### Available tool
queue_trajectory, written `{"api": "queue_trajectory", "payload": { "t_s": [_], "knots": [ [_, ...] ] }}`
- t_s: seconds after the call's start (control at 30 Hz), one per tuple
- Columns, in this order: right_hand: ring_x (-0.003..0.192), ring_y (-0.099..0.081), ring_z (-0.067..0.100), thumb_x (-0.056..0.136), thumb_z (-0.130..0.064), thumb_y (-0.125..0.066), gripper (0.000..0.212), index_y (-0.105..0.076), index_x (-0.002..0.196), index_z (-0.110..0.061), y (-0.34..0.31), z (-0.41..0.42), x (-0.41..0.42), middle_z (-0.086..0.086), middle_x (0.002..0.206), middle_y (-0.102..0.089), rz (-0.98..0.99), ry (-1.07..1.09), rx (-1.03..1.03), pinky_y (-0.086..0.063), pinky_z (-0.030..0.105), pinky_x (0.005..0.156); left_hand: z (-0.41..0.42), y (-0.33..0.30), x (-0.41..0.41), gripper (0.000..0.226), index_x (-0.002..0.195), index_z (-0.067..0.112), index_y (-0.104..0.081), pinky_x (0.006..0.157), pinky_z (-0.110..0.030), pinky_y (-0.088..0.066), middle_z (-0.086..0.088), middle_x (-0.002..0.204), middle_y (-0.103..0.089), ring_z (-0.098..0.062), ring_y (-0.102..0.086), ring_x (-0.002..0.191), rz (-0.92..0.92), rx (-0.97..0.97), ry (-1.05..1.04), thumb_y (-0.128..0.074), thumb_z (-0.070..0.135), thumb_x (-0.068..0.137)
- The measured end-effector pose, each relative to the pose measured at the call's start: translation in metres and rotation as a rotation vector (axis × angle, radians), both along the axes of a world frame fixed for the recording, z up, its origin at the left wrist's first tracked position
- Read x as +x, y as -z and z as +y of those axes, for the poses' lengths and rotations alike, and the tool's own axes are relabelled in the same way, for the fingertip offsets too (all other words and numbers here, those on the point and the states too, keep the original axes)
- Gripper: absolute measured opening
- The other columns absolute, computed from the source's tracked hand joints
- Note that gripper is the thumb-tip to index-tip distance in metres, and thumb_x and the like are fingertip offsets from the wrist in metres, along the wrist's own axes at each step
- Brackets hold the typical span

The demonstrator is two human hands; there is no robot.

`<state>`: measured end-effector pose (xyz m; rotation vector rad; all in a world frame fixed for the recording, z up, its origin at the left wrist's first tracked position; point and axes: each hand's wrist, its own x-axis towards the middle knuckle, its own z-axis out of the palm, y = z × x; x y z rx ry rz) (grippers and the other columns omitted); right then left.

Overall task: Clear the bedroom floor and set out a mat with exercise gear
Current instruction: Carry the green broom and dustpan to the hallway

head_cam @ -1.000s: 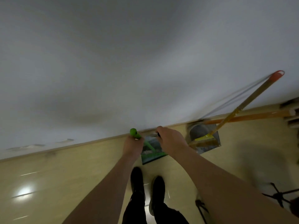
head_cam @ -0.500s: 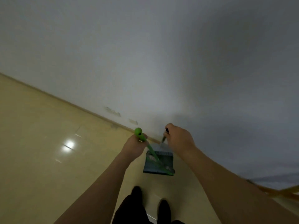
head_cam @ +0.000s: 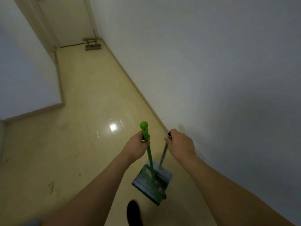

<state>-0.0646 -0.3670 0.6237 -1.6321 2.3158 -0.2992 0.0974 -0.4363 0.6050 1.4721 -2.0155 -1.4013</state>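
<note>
Head view, only camera. The view has swung since a second ago: then it faced the white wall with an orange-handled mop and second dustpan leaning there; half a second ago, just wall and skirting; now it looks down a corridor of glossy beige tile floor (head_cam: pixel 84 128) toward a closed cream door (head_cam: pixel 68 20). The mop is out of frame.

Left hand (head_cam: pixel 136 146) is clenched round the bright green plastic broom handle (head_cam: pixel 146 139), just under its rounded cap, same grip as in both earlier frames. Right hand (head_cam: pixel 180 145) is wrapped round the top of the thin grey metal dustpan handle (head_cam: pixel 163 154), also unchanged. The grey-blue upright dustpan (head_cam: pixel 152 180) hangs below both hands near the white wall (head_cam: pixel 211 79); the broom shaft runs down into it and the bristles are blurred. Whether the pan touches the floor I cannot tell. One dark shoe (head_cam: pixel 134 212) is forward, bottom centre.

Read: the person has picked up the sweeping kit and is turning to carry it off, probably toward the bedroom. Floor clearing looks not started; no mat or exercise gear in view. A small wooden rack (head_cam: pixel 92 44) sits by the far door. Scuff marks on the tiles at lower left.
</note>
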Motion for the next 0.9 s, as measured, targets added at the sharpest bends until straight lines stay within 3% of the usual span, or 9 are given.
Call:
{"api": "queue_trajectory", "payload": {
  "t_s": [0.2, 0.63, 0.9],
  "knots": [
    [0.09, -0.063, 0.026, 0.099, -0.036, -0.046, 0.03, -0.055, 0.109, -0.01, -0.016, -0.132, 0.066, 0.007, 0.104, -0.066, 0.007, -0.05, -0.069, -0.039, 0.029, 0.066, -0.116, -0.015, 0.088, 0.012, 0.1, 0.018, -0.056, 0.085, -0.033, -0.047, -0.003, 0.104, -0.063, -0.021, -0.06, 0.096, -0.038, -0.073, -0.104, -0.057, 0.009, 0.092],
    [0.086, -0.063, 0.023, 0.096, -0.041, -0.051, 0.032, -0.06, 0.106, -0.012, -0.007, -0.414, 0.159, 0.003, 0.097, -0.067, -0.088, -0.135, -0.149, -0.046, 0.031, 0.069, -0.385, -0.006, 0.184, 0.014, 0.11, 0.014, -0.054, 0.091, -0.044, -0.051, -0.007, 0.108, -0.064, -0.026, -0.061, 0.099, -0.174, -0.172, -0.173, -0.049, 0.015, 0.096],
    [0.084, -0.062, 0.023, 0.096, -0.042, -0.05, 0.033, -0.059, 0.103, -0.012, -0.026, -0.613, 0.186, 0.005, 0.097, -0.066, -0.128, -0.176, -0.099, -0.047, 0.031, 0.07, -0.566, -0.021, 0.216, 0.02, 0.116, 0.014, -0.054, 0.091, -0.036, -0.049, -0.007, 0.115, -0.063, -0.023, -0.06, 0.104, -0.135, -0.103, -0.264, -0.051, 0.014, 0.097]
  ]
}}
